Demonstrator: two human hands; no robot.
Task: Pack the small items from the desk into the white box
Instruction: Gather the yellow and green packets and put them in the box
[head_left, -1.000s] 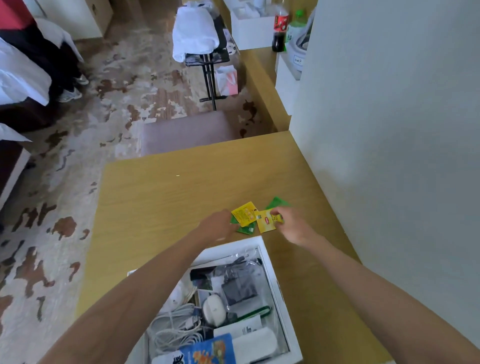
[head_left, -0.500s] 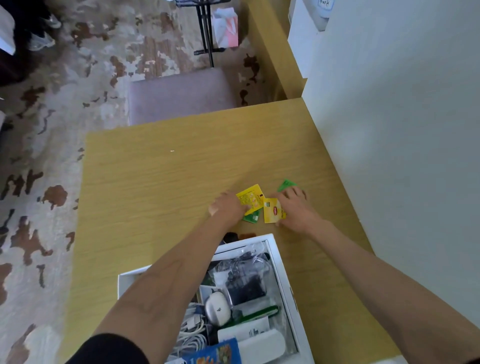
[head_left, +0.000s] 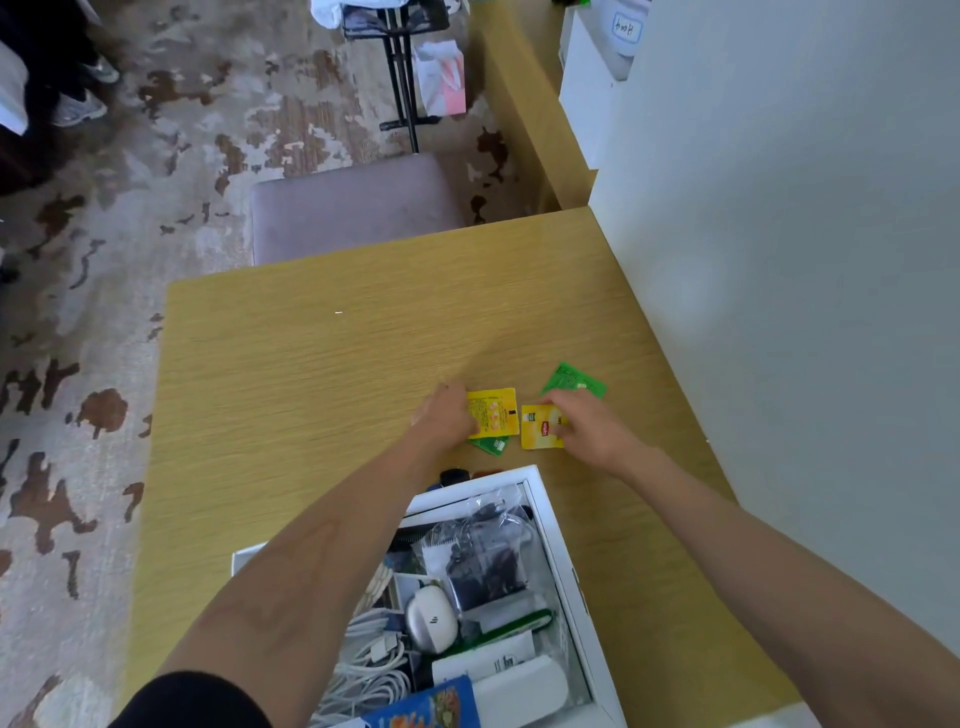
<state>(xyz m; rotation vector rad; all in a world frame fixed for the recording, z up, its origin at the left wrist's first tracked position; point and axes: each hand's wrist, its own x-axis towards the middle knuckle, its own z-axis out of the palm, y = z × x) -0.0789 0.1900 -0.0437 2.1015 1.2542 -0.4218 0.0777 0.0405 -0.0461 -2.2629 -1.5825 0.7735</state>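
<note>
Small tea packets lie on the wooden desk (head_left: 322, 374) just beyond the white box (head_left: 563, 545). My left hand (head_left: 447, 413) pinches the edge of a yellow packet (head_left: 496, 413), with a green packet (head_left: 491, 444) partly under it. My right hand (head_left: 587, 426) grips a second yellow packet (head_left: 537, 428). Another green packet (head_left: 571, 380) lies flat just beyond my right hand. The box holds cables, a white earbud case, bagged dark items and a blue packet.
A white wall (head_left: 779, 260) runs along the desk's right side. A purple stool (head_left: 353, 205) stands at the desk's far edge. Small dark objects (head_left: 454, 475) sit against the box's far rim. A black stand (head_left: 402, 78) and patterned carpet lie beyond.
The two yellow packets have come apart and now lie flatter on the desk. The far green packet is more exposed beyond my right hand. The camera has tilted down.
</note>
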